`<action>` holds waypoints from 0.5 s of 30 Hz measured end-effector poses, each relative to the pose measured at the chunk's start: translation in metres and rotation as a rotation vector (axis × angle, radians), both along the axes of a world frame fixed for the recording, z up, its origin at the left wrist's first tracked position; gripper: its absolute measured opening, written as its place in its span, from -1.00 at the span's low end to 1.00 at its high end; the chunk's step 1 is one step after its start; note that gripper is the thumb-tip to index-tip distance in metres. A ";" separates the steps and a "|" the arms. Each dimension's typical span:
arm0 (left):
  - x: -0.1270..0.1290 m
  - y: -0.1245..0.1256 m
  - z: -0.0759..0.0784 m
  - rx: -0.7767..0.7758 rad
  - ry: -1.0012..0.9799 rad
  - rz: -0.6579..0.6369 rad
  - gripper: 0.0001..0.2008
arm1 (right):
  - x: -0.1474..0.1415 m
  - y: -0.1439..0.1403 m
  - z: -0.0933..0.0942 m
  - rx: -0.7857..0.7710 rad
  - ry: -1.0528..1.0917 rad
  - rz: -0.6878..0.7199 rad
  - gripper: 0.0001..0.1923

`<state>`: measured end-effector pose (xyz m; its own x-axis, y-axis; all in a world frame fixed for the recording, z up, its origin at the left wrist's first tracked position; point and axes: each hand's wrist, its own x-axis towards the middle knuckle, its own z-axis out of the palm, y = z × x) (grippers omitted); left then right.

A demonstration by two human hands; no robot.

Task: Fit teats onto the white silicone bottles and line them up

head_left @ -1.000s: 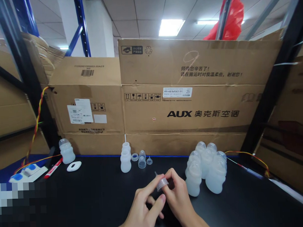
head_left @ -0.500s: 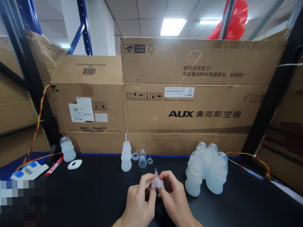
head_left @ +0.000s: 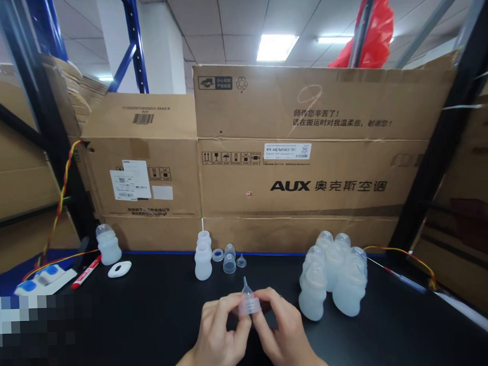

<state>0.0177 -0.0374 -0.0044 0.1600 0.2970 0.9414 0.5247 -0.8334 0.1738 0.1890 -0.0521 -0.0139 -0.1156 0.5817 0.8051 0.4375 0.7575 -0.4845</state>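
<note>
Between my two hands is a translucent bottle nipple [head_left: 246,290] seated in a ridged screw ring [head_left: 249,306], its thin tip pointing up. My left hand [head_left: 222,329] pinches the ring's left side between thumb and fingers. On the other side, my right hand [head_left: 284,324] grips the ring the same way. Beyond them stand two open white bottles [head_left: 203,263], one behind the other, the rear one with a thin white stick rising from it. Beside these lie a loose ring [head_left: 217,254], two clear caps [head_left: 229,262] and another nipple [head_left: 241,260].
Several capped bottles [head_left: 347,286] cluster on the right of the black table [head_left: 153,325]. At left are one capped bottle [head_left: 109,246], a white oval object [head_left: 119,269], a red marker [head_left: 86,272] and a power strip [head_left: 47,279]. Cardboard boxes [head_left: 237,204] wall off the back.
Both hands have shifted slightly down and left with the nipple and ring. The nipple tip now leans a little left, and more of the ring shows. The view has tilted slightly.
</note>
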 end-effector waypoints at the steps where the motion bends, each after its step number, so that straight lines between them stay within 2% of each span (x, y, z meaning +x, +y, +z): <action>1: -0.001 0.001 -0.001 0.039 0.006 -0.010 -0.90 | 0.001 0.000 0.000 0.045 -0.033 -0.003 -0.89; 5: -0.003 0.007 -0.006 0.203 0.010 -0.087 -0.88 | 0.004 0.005 -0.007 0.189 -0.094 -0.002 -0.82; 7: -0.004 0.010 -0.007 0.225 0.024 -0.136 -0.86 | 0.005 0.007 -0.010 0.208 -0.087 0.009 -0.74; 10: -0.005 0.012 -0.003 0.181 0.047 -0.205 -0.85 | 0.004 0.006 -0.010 0.164 -0.057 0.069 -0.66; 15: -0.008 0.010 0.010 0.158 0.061 -0.247 -0.83 | 0.005 -0.002 0.001 0.021 -0.008 0.217 -0.56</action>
